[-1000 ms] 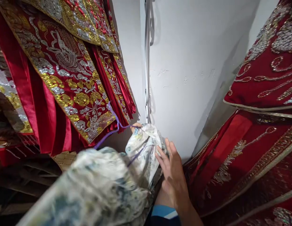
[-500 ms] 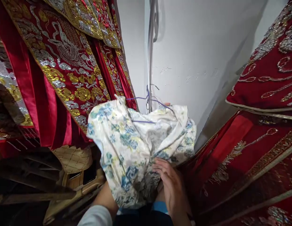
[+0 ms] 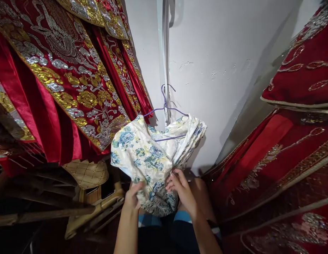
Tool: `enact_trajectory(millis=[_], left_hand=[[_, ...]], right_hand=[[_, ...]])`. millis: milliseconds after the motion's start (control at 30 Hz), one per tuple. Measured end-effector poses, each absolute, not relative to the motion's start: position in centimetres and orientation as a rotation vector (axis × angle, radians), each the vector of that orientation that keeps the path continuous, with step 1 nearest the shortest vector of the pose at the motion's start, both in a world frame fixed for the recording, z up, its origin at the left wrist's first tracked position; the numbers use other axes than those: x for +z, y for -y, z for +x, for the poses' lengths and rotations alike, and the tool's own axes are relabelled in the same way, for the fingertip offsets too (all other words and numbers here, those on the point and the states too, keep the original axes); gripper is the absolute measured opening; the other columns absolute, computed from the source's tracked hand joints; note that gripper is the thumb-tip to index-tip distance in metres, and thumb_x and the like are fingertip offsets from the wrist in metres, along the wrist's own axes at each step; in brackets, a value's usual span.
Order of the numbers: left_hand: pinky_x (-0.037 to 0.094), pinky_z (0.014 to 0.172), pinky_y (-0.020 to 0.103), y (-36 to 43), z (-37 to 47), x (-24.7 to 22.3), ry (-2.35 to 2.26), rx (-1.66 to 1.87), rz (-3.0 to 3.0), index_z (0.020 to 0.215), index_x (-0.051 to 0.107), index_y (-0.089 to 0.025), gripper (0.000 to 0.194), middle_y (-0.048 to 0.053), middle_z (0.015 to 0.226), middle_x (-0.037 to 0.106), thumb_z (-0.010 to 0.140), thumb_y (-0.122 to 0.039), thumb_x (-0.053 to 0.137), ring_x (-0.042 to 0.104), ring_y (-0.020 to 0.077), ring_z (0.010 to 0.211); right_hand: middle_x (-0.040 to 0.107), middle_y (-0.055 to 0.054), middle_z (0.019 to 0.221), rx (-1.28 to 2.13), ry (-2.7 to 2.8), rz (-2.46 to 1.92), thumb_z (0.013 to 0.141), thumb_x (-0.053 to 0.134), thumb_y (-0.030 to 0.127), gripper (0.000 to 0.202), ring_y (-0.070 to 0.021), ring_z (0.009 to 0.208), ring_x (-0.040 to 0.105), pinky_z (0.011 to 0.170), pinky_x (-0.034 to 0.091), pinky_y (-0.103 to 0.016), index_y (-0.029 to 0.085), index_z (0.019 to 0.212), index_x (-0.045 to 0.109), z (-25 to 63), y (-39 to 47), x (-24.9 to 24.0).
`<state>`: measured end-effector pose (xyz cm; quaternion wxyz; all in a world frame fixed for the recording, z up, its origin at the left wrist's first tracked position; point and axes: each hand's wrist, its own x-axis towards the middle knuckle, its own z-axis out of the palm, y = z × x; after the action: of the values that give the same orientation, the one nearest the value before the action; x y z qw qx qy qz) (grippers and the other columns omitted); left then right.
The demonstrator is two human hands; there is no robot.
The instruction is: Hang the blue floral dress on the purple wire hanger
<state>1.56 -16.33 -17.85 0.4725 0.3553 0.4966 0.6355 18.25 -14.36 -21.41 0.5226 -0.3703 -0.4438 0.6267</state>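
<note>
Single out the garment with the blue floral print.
The white garment on the purple hanger, in the middle. The red garments at left and red garments at right carry glittering gold or silver decoration instead.

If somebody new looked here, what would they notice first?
Probably the sparkly red-and-gold cloth at upper left, with more red cloth along the right. Next, the flowery garment in the middle, on a purple hanger, with the left hand and right hand at its lower part.
</note>
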Motion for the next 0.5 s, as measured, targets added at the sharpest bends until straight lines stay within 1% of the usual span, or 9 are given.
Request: enact_trajectory(millis=[100, 167, 233, 300, 433, 467, 500], left_hand=[[0.060, 0.082, 0.044, 16.6, 2.2, -18.2, -1.187, 1.471, 0.665, 0.109, 0.067, -0.021, 0.054, 0.008, 0.095, 0.074, 0.055, -0.022, 0.077, 0.072, 0.0327, 0.095], [0.058, 0.083, 0.041, 16.3, 2.7, -18.6, -1.217, 1.502, 0.578, 0.106, 0.064, -0.021, 0.051, 0.008, 0.100, 0.073, 0.055, -0.018, 0.071, 0.071, 0.0304, 0.099], [0.057, 0.083, 0.039, 15.7, 2.7, -19.0, -1.238, 1.551, 0.556, 0.100, 0.062, -0.020, 0.044, 0.008, 0.099, 0.072, 0.057, -0.018, 0.069, 0.070, 0.0294, 0.101], [0.056, 0.083, 0.037, 15.3, 2.1, -19.5, -1.281, 1.673, 0.567, 0.096, 0.061, -0.020, 0.036, 0.007, 0.097, 0.070, 0.061, -0.021, 0.068, 0.068, 0.0276, 0.101], [0.050, 0.091, 0.034, 15.1, 1.3, -20.5, -1.510, 2.195, 0.671, 0.103, 0.059, -0.022, 0.027, 0.007, 0.107, 0.064, 0.077, -0.027, 0.063, 0.062, 0.0222, 0.105], [0.049, 0.091, 0.034, 15.2, 1.5, -20.9, -1.550, 2.236, 0.763, 0.103, 0.058, -0.022, 0.024, 0.007, 0.107, 0.063, 0.080, -0.027, 0.063, 0.061, 0.0213, 0.104], [0.049, 0.091, 0.033, 15.3, 2.0, -21.2, -1.552, 2.188, 0.899, 0.102, 0.059, -0.022, 0.021, 0.006, 0.105, 0.062, 0.082, -0.027, 0.063, 0.061, 0.0209, 0.102]], right_hand=[[0.056, 0.002, 0.063, 1.396, 1.153, -0.889, 0.083, 0.065, 0.061, 0.037, -0.0175, 0.054, 0.054, 0.055, 0.044, -0.032, 0.025, 0.084, 0.056, 17.8, 12.5, -21.1], [0.051, 0.003, 0.059, 1.323, 1.192, -0.914, 0.083, 0.065, 0.058, 0.037, -0.0154, 0.053, 0.047, 0.053, 0.038, -0.030, 0.024, 0.076, 0.055, 18.0, 11.7, -20.8], [0.047, 0.003, 0.057, 1.292, 1.214, -0.937, 0.085, 0.063, 0.053, 0.035, -0.0144, 0.053, 0.044, 0.052, 0.034, -0.028, 0.023, 0.069, 0.055, 18.7, 11.7, -20.7], [0.045, 0.003, 0.054, 1.284, 1.195, -0.962, 0.087, 0.060, 0.047, 0.034, -0.0142, 0.053, 0.042, 0.052, 0.032, -0.028, 0.022, 0.065, 0.056, 19.5, 12.4, -20.7], [0.044, 0.002, 0.051, 1.305, 1.162, -1.000, 0.085, 0.060, 0.043, 0.031, -0.0135, 0.049, 0.037, 0.050, 0.027, -0.029, 0.021, 0.065, 0.063, 20.0, 14.1, -20.5], [0.046, 0.002, 0.051, 1.317, 1.193, -1.002, 0.085, 0.060, 0.042, 0.030, -0.0138, 0.049, 0.037, 0.050, 0.027, -0.029, 0.021, 0.066, 0.066, 19.9, 14.2, -20.3], [0.048, 0.001, 0.051, 1.330, 1.238, -1.004, 0.086, 0.059, 0.041, 0.029, -0.0142, 0.048, 0.038, 0.050, 0.028, -0.030, 0.021, 0.066, 0.068, 19.7, 14.3, -20.1]])
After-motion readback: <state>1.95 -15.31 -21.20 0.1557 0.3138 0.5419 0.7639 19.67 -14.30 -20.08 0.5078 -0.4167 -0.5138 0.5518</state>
